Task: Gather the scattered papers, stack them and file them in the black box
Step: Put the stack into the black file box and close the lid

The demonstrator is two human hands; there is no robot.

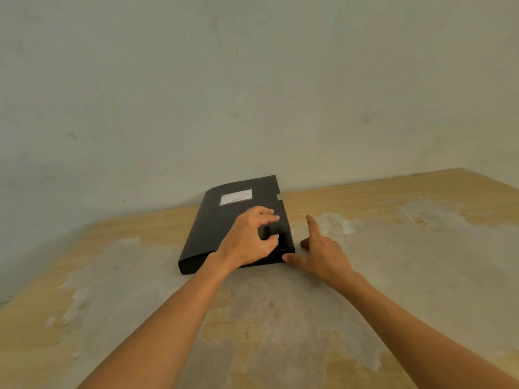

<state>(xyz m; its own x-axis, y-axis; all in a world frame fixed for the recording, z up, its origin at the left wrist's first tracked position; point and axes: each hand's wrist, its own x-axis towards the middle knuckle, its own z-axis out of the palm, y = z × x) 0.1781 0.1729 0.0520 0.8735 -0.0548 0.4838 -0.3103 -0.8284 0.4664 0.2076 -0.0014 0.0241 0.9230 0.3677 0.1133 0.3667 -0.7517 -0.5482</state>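
Head view: closed black box under the curled left hand; right hand, fingers spread, touches its near corner; label text unreadable.

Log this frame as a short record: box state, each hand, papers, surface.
box: black box shut, flat on the table, white label on its lid
left hand: left hand on the lid near the box's right edge, fingers curled, holding nothing
right hand: right hand open beside the box's near right corner, thumb touching that corner
papers: none in view
surface: wooden table, worn with pale patches, set against a wall
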